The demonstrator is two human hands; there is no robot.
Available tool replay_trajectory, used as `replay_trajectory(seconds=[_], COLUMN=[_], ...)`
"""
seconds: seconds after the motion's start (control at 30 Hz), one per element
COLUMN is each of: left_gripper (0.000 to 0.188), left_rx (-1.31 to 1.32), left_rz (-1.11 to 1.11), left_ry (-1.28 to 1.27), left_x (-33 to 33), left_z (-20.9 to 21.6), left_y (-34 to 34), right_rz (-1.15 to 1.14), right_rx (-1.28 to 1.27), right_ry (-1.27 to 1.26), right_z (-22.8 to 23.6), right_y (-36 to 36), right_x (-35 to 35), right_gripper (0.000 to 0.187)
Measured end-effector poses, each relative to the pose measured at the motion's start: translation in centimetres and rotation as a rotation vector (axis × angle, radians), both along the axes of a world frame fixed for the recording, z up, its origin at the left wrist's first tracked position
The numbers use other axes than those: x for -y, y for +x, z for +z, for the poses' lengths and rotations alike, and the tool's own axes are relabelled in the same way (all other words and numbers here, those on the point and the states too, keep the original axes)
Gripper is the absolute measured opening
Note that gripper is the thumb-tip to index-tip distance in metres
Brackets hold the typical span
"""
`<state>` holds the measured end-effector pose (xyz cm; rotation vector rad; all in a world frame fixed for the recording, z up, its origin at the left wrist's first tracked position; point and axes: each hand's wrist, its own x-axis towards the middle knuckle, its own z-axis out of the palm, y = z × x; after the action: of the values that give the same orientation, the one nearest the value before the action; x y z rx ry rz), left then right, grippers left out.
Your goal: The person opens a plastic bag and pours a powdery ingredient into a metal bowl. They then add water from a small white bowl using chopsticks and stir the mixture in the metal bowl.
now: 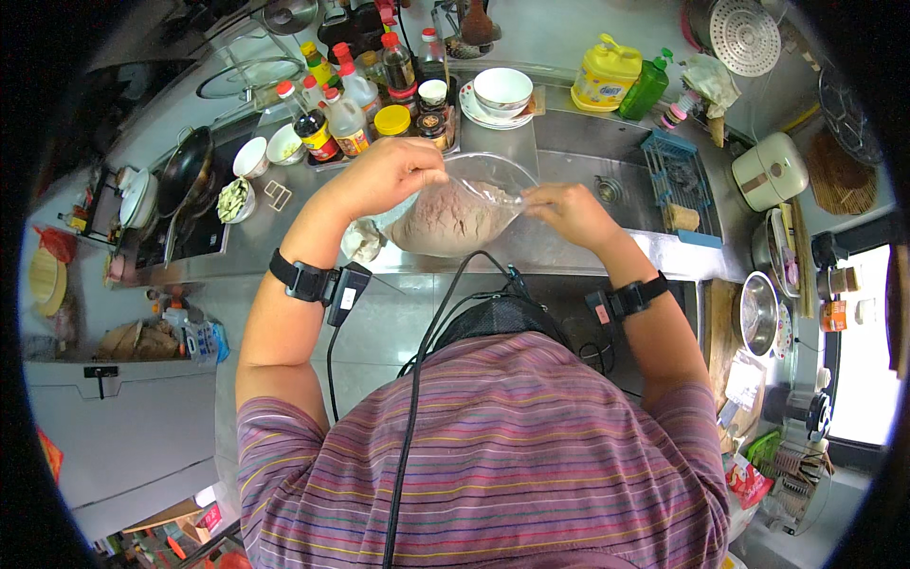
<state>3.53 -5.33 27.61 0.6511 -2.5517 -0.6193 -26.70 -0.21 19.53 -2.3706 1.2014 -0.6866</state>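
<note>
Over the front edge of the steel counter, a clear plastic bag (453,220) of pale pinkish-brown powder hangs between my hands. My left hand (400,174) pinches its rim at the upper left, fingers closed. At the right side of the rim, my right hand (573,211) grips the plastic between thumb and fingers. The bag's mouth is spread between them, and cracks show in the powder's surface. Just left of the bag lies a crumpled white bundle (361,241), whose kind I cannot make out.
Sauce bottles (349,128) crowd the counter behind my left hand. A white bowl (503,90) sits on stacked plates at the back. To the right is the sink (578,156) with a blue rack (675,171). A black wok (185,171) stands on the stove at left.
</note>
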Motion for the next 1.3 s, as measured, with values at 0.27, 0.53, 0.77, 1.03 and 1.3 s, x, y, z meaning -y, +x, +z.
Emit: replay_trajectory(seconds=[0.27,0.53,0.77,1.03,1.3], left_gripper=[0.02,0.02,0.023,0.011,0.014], left_rx=[-0.087,0.123,0.108,0.001,-0.247], left_rz=[0.128,0.165,0.25,0.281,0.455], left_ry=[0.048,0.076,-0.034,0.231,0.399], left_x=[0.1,0.5,1.0,0.5,0.2], left_z=[-2.3,-7.1,-8.2,-8.5,-10.1], left_y=[4.1,3.3,2.9,2.6,2.3], right_rz=[0.034,0.044,-0.015,-0.007,-0.227], right_rx=[-0.05,-0.428,-0.311,0.041,0.298], right_ry=[-0.175,-0.127,-0.174,-0.13,0.125], right_z=[3.3,1.7,0.9,-0.4,-0.7], right_y=[0.5,0.4,-0.2,-1.0,-0.9], right_x=[1.5,2.6,2.8,2.9,2.0], right_gripper=[0.014,0.016,0.016,0.015,0.018])
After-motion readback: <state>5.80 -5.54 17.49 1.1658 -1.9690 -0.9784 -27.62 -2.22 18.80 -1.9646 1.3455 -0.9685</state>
